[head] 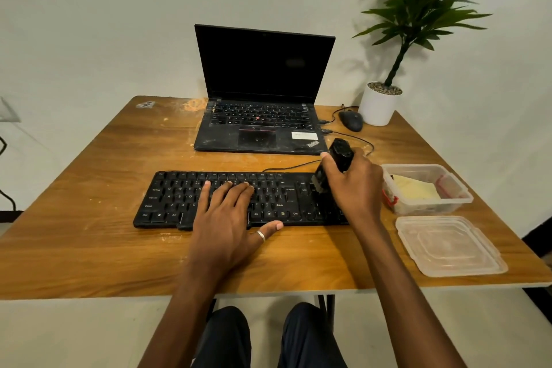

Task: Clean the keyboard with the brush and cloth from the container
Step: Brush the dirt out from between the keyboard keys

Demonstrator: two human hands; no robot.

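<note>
- Head view: a black keyboard [167, 200] lies across the middle of a wooden table [89, 233], its cable running off from the back edge.
- The left hand [227, 218] rests flat on the keys, fingers straight and spread, holding nothing; the thumb, with a ring on it, lies along the keyboard's front edge.
- The right hand [355, 185] has its fingers curled tight round a black brush [340, 155], handle tilted up and away, bristle end down on the keys at the keyboard's right end.
- Just right of the keyboard stands a clear plastic container [430, 207], uncovered, with a pale yellow cloth [418, 190] lying inside.
- Its clear lid [451, 245] sits flat on the table, on the near side of the container.
- Behind the keyboard is an open laptop [263, 128] with a dark screen.
- At the far right corner, a black mouse [352, 120] sits beside a white potted plant [378, 107].
</note>
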